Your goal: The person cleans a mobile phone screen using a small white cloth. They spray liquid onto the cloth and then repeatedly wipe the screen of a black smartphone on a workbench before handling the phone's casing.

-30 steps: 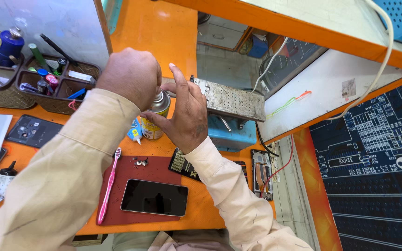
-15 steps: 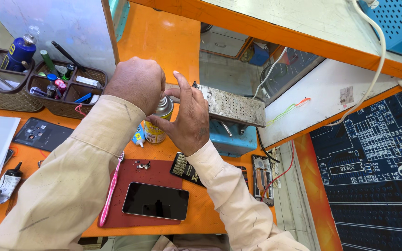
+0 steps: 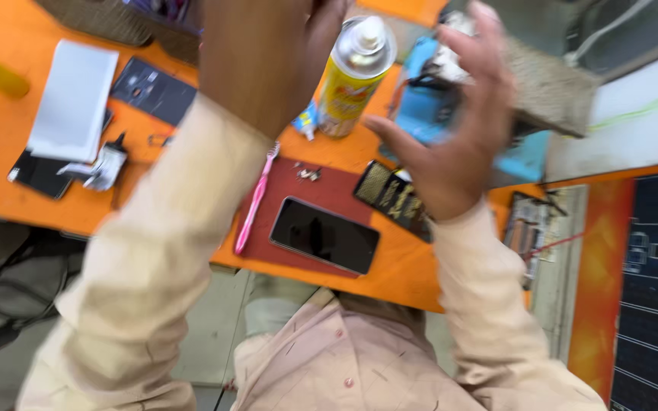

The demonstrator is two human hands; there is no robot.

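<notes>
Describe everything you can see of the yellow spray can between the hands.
The yellow spray can is a slim metal-looking cylinder with a silvery domed top and a white nozzle, its printed label blurred. It stands about upright on the orange table. The left hand is beside its top; whether it touches is unclear. The open right hand is apart.

Item count on the tabletop (image 3: 9,152): one yellow spray can (image 3: 352,76), one pink toothbrush (image 3: 255,199), one black phone (image 3: 325,235), one red mat (image 3: 283,217), one white box (image 3: 74,100). Hands in view: two, left (image 3: 268,53) and right (image 3: 455,129).
</notes>
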